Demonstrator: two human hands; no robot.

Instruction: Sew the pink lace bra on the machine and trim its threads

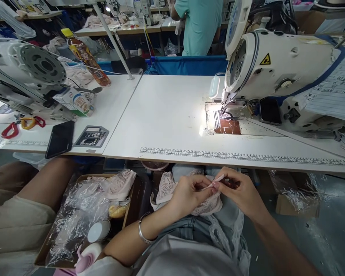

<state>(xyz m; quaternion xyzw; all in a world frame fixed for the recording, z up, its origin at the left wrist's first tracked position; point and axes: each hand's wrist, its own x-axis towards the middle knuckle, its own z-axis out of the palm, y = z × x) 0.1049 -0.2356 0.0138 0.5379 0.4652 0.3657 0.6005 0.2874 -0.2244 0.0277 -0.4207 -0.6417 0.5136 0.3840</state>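
Observation:
Over my lap, my left hand (189,193) and my right hand (235,188) meet, each pinching a narrow pale strap (218,179) between thumb and fingertips. Below and behind the hands, a pale pink lace bra (208,205) rests on my lap, with one lace part showing to the left of my left hand. The strap looks like part of it, though the join is hidden by my fingers. Past the table edge, a white sewing machine (276,65) stands to the right with its lamp lit at the needle.
A white table (161,111) with a printed ruler edge lies ahead. At left are another sewing machine (25,73), scissors (23,124), a phone (60,138) and a bottle (86,57). A box (129,209) of plastic bags sits beside me; a seated person's leg (46,184) is further left.

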